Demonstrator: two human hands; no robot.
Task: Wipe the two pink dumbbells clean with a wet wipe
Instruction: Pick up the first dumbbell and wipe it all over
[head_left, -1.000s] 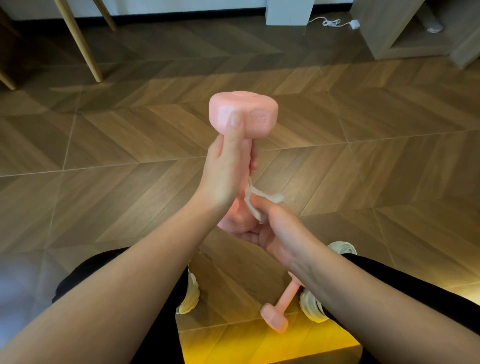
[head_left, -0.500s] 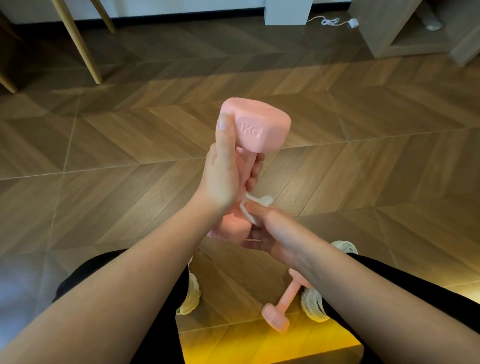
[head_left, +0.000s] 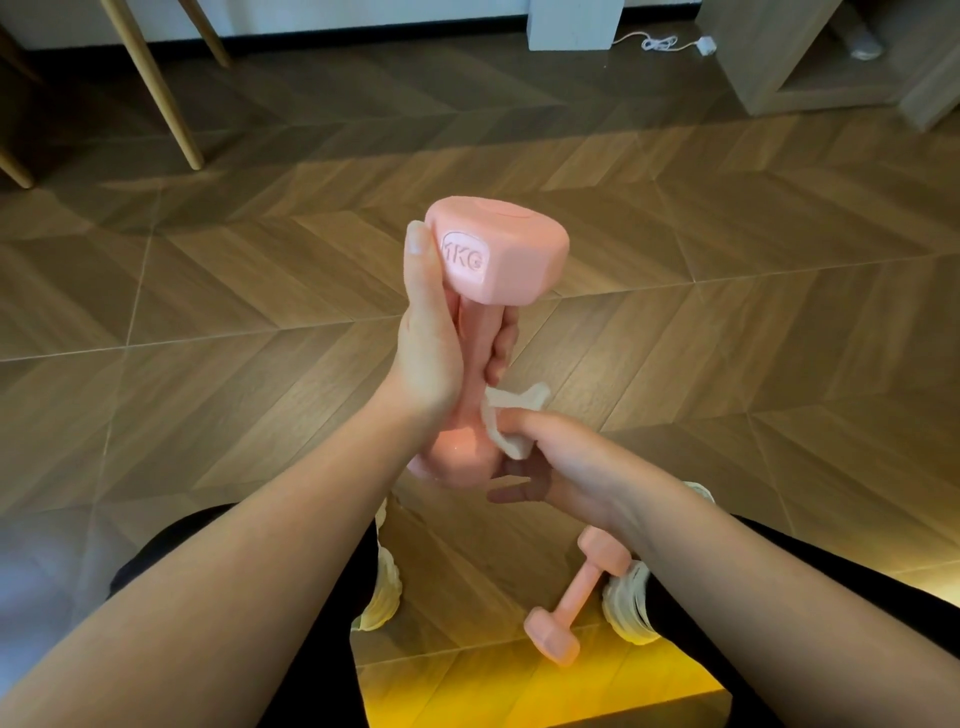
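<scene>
Above the wooden floor (head_left: 727, 338), in front of the person's legs, the left hand (head_left: 431, 353) is holding the first dumbbell (head_left: 498, 260) roughly upright, its "1KG" head uppermost. The left grip is clenching round the handle, with the thumb lying up against the side of the upper head. The right hand (head_left: 566, 467) is pinching the wet wipe (head_left: 511, 421) between thumb and fingers and is pressing it against the dumbbell where the handle meets the lower head; this grip is grasping the wipe alone. The second dumbbell (head_left: 576, 603) is lying on the floor just beside the right shoe (head_left: 628, 608), with neither hand touching it. In my judgement the step in hand is the wiping of the first dumbbell's lower end, so the task appears to be less than halfway through. The next move is calling for the wipe to travel round the lower head while the left hand is turning the handle to expose the hidden faces. The area beneath the left palm is covered and will need a shifted hold before it can be wiped.
</scene>
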